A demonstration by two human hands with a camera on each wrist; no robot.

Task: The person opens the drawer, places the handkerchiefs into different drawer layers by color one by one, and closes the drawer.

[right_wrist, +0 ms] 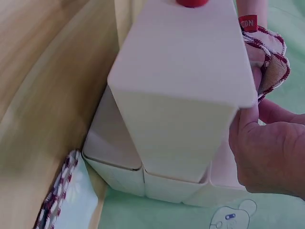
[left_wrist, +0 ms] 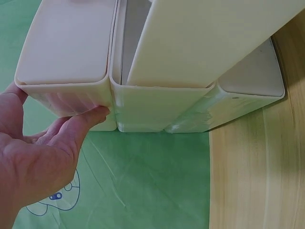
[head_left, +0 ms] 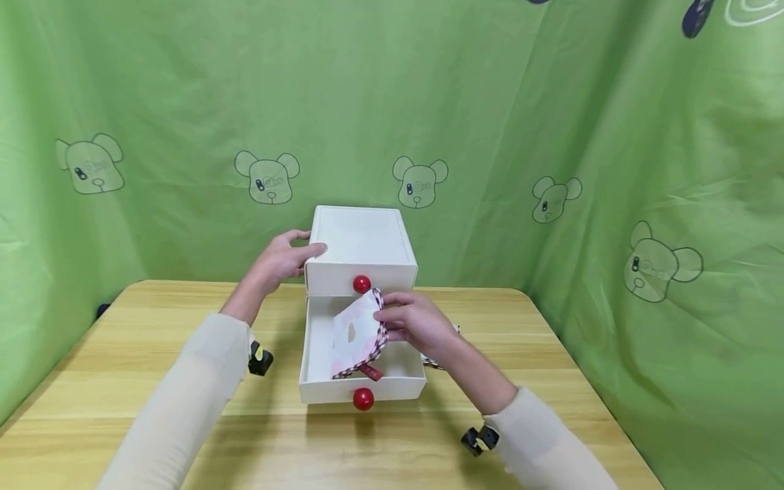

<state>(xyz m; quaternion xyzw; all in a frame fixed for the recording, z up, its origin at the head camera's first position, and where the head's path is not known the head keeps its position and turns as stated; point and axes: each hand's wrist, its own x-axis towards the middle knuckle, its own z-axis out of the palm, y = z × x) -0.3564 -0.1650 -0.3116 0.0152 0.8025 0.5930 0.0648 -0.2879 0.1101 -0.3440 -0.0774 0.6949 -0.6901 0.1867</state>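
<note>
One cloth [head_left: 363,325] at the frame's centre, tilted over the open drawer [head_left: 331,392]; your right hand [head_left: 422,324] pinches its striped edge [head_left: 381,335]. Looks light, soft, floppy: that edge seems the best hold. Your left hand [head_left: 283,258] grips the cabinet [head_left: 361,235], left of centre.

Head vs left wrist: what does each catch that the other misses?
Head only: the right hand pinching a patterned cloth over the drawer, two red knobs, and a second cloth on the table, partly hidden behind the right arm.

Left wrist only: the left side wall of the white cabinet, and its bottom section, which the open drawer hides from the head camera.

Both: the left hand resting on the cabinet's top section, the open drawer, the wood table, the green backdrop.
</note>
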